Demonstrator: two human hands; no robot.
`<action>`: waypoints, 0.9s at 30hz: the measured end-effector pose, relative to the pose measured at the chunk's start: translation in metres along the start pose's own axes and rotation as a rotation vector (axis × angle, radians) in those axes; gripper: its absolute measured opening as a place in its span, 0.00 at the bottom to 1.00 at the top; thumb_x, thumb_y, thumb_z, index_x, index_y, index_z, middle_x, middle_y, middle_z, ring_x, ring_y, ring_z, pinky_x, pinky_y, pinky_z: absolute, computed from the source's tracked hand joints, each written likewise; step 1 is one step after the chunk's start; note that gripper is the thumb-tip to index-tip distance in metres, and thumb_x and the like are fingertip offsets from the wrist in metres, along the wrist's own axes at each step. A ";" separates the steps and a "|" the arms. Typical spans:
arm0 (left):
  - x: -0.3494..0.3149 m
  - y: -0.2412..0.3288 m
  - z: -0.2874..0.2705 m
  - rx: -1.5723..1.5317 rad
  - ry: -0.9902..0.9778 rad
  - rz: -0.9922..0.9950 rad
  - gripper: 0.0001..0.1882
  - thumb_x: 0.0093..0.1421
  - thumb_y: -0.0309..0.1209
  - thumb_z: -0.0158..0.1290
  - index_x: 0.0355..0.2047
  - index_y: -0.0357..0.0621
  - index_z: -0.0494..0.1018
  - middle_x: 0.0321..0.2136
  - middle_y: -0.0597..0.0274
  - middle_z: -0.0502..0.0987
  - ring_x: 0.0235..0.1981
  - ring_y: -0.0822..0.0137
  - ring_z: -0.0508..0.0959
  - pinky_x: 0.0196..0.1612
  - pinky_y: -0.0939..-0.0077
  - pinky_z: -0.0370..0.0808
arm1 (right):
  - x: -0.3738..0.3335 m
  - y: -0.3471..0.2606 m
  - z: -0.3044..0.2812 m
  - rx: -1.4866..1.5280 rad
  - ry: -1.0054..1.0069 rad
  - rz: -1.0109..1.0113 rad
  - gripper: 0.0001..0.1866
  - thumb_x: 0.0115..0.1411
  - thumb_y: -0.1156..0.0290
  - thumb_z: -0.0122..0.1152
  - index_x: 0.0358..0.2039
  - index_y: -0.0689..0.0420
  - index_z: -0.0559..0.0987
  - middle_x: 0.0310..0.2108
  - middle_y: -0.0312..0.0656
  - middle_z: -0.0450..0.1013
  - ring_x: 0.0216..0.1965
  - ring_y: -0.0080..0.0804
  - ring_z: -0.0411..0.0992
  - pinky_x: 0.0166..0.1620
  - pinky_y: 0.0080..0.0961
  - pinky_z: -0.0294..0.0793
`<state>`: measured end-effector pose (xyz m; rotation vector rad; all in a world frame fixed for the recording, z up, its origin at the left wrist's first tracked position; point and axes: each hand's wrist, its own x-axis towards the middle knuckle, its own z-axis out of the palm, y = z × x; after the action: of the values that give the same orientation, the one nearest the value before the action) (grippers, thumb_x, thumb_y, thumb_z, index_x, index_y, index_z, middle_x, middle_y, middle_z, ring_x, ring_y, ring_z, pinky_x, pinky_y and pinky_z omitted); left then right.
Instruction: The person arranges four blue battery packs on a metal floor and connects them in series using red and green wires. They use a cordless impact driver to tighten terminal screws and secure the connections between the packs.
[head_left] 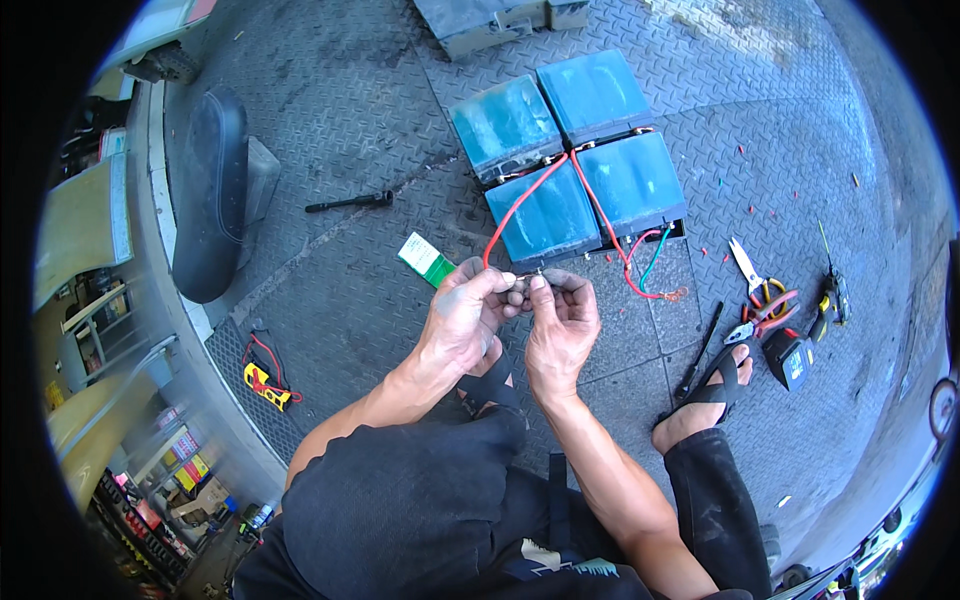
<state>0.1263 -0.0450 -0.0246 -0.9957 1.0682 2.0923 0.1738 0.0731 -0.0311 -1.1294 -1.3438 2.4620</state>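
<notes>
In front of me four-sided teal batteries (545,220) stand grouped in a block, with red wires running from their terminals. My left hand (468,315) pinches the end of a red wire (516,206) that loops down from the middle of the block. Close beside it, my right hand (562,325) is closed in a pinch near the wire's tip; the small piece in its fingers is mostly hidden. A second red wire (603,212) ends in frayed copper strands to the right, next to a short green wire (655,258).
Scissors (745,268), red-handled pliers (765,316), a black screwdriver-like rod (701,347) and a black-and-red battery pack (787,358) lie at right. A yellow meter (266,386), a black seat (212,195) and a black-handled tool (350,201) are at left. A green-white packet (426,259) lies by my left hand.
</notes>
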 end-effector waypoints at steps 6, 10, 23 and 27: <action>-0.001 0.002 0.001 -0.005 0.025 -0.032 0.05 0.71 0.21 0.57 0.37 0.44 0.75 0.35 0.54 0.85 0.34 0.64 0.83 0.40 0.69 0.80 | 0.003 0.001 -0.003 -0.062 0.026 0.049 0.06 0.79 0.72 0.61 0.45 0.63 0.78 0.37 0.37 0.80 0.37 0.19 0.76 0.41 0.22 0.78; -0.001 0.001 0.001 0.035 0.010 0.007 0.06 0.71 0.21 0.58 0.39 0.45 0.72 0.35 0.56 0.84 0.33 0.67 0.83 0.38 0.71 0.80 | 0.005 -0.002 -0.002 -0.217 -0.004 0.133 0.14 0.82 0.65 0.56 0.41 0.63 0.78 0.34 0.37 0.78 0.34 0.20 0.72 0.37 0.25 0.74; -0.009 0.012 0.000 0.467 0.017 0.111 0.07 0.73 0.25 0.62 0.48 0.38 0.78 0.37 0.58 0.86 0.36 0.69 0.87 0.38 0.77 0.83 | 0.005 0.006 -0.008 -0.096 -0.023 0.045 0.09 0.73 0.79 0.68 0.48 0.62 0.76 0.41 0.38 0.78 0.39 0.19 0.76 0.45 0.19 0.79; -0.007 0.029 -0.002 0.407 0.011 -0.075 0.06 0.74 0.27 0.62 0.46 0.38 0.79 0.35 0.58 0.86 0.31 0.70 0.86 0.32 0.79 0.81 | 0.010 0.004 -0.007 -0.130 -0.011 0.033 0.08 0.75 0.76 0.67 0.48 0.61 0.76 0.38 0.38 0.78 0.37 0.20 0.76 0.42 0.21 0.77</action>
<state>0.1092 -0.0621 -0.0075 -0.8296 1.3698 1.7156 0.1721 0.0801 -0.0418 -1.1765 -1.5204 2.4374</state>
